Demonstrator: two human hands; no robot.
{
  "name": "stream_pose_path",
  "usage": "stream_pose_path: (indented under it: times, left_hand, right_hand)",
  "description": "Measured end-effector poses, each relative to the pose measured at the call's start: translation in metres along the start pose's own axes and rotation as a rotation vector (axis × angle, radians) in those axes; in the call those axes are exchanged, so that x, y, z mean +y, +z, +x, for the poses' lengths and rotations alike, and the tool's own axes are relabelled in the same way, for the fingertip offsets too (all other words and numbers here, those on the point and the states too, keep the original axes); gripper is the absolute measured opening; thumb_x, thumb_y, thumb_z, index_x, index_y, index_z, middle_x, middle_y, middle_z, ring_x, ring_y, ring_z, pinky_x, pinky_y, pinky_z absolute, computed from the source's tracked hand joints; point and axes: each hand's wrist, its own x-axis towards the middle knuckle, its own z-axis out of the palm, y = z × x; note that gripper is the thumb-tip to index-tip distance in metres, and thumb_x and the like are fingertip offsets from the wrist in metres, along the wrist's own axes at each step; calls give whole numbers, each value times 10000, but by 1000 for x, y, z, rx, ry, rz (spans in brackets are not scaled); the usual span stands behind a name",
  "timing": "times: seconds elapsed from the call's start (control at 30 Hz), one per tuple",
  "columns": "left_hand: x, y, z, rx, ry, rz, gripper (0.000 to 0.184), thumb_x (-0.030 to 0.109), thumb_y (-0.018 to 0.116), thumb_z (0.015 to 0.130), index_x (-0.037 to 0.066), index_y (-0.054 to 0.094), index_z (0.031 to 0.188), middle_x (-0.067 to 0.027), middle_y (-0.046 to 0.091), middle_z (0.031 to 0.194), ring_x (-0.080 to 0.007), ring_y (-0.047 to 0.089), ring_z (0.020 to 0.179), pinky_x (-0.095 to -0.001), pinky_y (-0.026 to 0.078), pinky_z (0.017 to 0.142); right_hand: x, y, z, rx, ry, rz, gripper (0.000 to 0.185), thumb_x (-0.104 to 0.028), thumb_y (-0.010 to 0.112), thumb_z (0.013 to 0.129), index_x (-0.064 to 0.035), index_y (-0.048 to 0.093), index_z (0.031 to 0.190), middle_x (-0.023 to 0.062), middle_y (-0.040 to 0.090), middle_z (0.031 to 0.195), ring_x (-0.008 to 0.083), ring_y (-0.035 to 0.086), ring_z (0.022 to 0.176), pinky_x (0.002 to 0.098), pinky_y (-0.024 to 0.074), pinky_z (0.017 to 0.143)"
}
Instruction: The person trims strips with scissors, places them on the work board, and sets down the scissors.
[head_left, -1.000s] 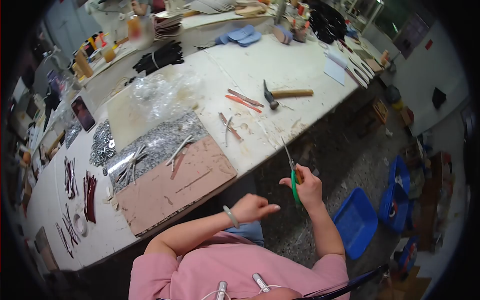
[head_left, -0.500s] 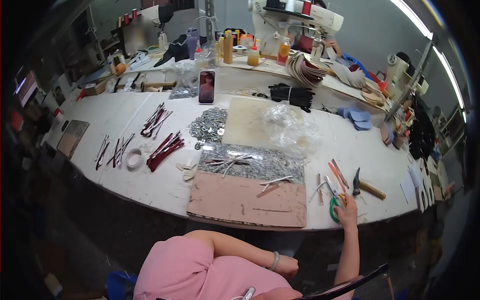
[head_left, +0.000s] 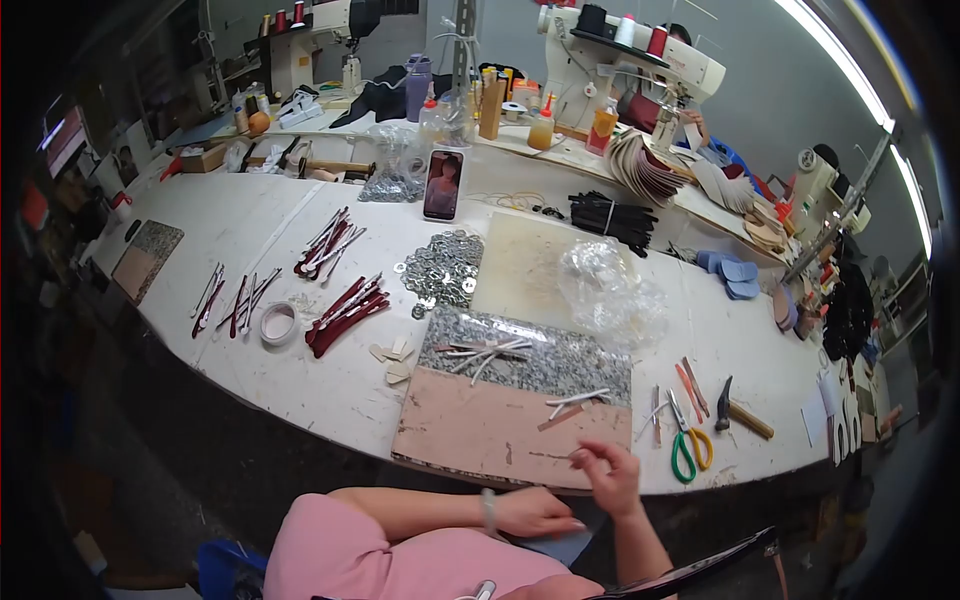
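Observation:
My right hand (head_left: pixel 612 478) is raised over the front right corner of the pinkish-brown board (head_left: pixel 480 425), fingers loosely bent and apart, holding nothing I can see. Low over my lap, my left hand (head_left: pixel 535 513) has its fingers stretched to the right; a bracelet (head_left: pixel 489 510) circles its wrist. Scissors (head_left: pixel 681 425) with one green and one yellow handle lie on the table to the right of the board. White strips (head_left: pixel 580 398) and a brown strip (head_left: pixel 560 417) rest across the board's upper right, and more thin strips (head_left: pixel 485 352) lie on the speckled slab (head_left: pixel 460 330).
A hammer (head_left: pixel 745 415) lies right of the scissors. Dark red strap bundles (head_left: pixel 345 315), a tape roll (head_left: pixel 278 323) and a pile of metal rings (head_left: pixel 440 268) sit to the left. Behind are clear plastic (head_left: pixel 610 290), a propped phone (head_left: pixel 442 185) and a sewing machine (head_left: pixel 630 50).
My right hand has let go of the scissors, leaving them on the table, and moved left to the board. My left hand's fingers have stretched out. The camera view has shifted slightly.

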Motion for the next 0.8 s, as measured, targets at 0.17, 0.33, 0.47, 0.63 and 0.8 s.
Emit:
stream_pose_path:
  times: [0.17, 0.33, 0.47, 0.63, 0.8]
  left_hand:
    - [35, -112, -104, 28, -68, -326, 720, 80, 560, 928, 129, 127, 1501, -86, 500, 1183, -88, 518, 811, -233, 457, 770]
    - [38, -237, -168, 589, -142, -164, 322, 44, 582, 911, -18, 567, 1226, -94, 655, 969, -144, 630, 904, -269, 525, 783]
    - [-2, -363, -152, 1059, -197, 148, 298, 80, 547, 906, -2, 589, 1189, -71, 671, 938, -97, 611, 813, -228, 494, 732]
    - [-81, -511, -80, 1274, -108, 726, 260, 27, 488, 873, 35, 635, 1088, -136, 684, 996, -237, 656, 936, -331, 509, 819]
    - [-166, -608, -13, 1297, -233, 842, 277, 30, 509, 822, 53, 676, 1042, -174, 674, 1002, -330, 634, 976, -399, 493, 872]
  right_hand:
    - [0, 63, 11, -178, 138, 258, 147, -75, 616, 894, 30, 667, 983, 88, 699, 787, 115, 657, 721, 251, 529, 666]
    - [3, 92, 15, -227, 273, 245, 154, -98, 603, 909, 33, 668, 956, 75, 680, 743, 111, 642, 677, 235, 519, 614]
    - [19, 99, 9, -189, 272, 200, 149, -115, 635, 887, 25, 684, 899, 65, 677, 688, 109, 644, 618, 233, 520, 592]
    - [33, 96, 7, -230, 83, 9, 133, -88, 632, 887, 30, 672, 933, 68, 674, 716, 106, 632, 616, 231, 514, 574]
    - [92, 105, -42, -448, 483, -76, 197, -209, 538, 943, -42, 596, 858, 24, 587, 744, 145, 543, 622, 319, 443, 659]
